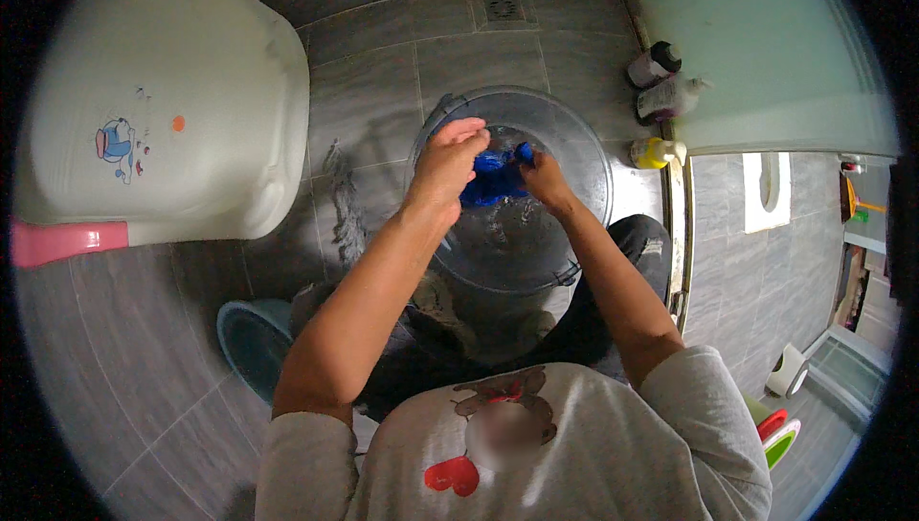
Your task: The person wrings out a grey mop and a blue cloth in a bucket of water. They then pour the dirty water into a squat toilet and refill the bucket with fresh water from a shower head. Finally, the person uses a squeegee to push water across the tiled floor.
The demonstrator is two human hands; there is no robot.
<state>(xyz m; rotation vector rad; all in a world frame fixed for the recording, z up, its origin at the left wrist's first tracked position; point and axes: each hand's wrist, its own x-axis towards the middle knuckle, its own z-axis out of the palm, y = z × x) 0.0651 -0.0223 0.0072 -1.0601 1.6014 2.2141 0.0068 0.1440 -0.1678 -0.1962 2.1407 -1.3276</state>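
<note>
A round transparent plastic basin holding water stands on the floor before me. In it lies a wet, bright blue cloth, bunched up. My right hand grips the cloth at its right end, where a small blue fold sticks up past the fingers. My left hand is over the basin's left side, at the cloth's left edge. Its fingers reach forward, bent and apart from the thumb, with nothing plainly held between them. Part of the cloth is hidden behind the left hand.
Left stands a large white plastic tub with pink handles. A blue-grey bucket is by my left leg. Bottles and a yellow pump bottle line the frosted glass door. A floor drain lies beyond the basin.
</note>
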